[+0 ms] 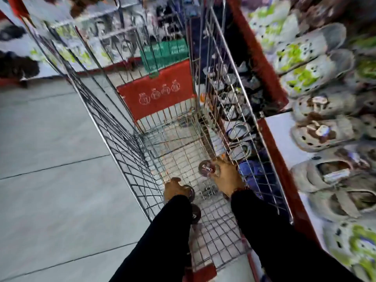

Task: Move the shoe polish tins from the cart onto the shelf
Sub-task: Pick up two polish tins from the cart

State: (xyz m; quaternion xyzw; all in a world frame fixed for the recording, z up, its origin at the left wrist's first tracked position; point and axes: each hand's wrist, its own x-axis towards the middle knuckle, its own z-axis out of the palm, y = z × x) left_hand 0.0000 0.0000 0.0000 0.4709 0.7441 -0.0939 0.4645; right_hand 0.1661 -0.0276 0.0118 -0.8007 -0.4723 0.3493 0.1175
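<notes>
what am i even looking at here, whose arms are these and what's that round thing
There is no machine here. This is one picture from a camera worn on a person's head, looking down at their own two arms in black sleeves. Both reach into a wire shopping cart standing on a tiled floor. The right hand holds a round dark shoe polish tin in its fingers. The left hand is closed on another tin, and a third tin lies just below it. To the right, shelves hold rows of clogs. The picture is motion-blurred, so fine print is unreadable.
</notes>
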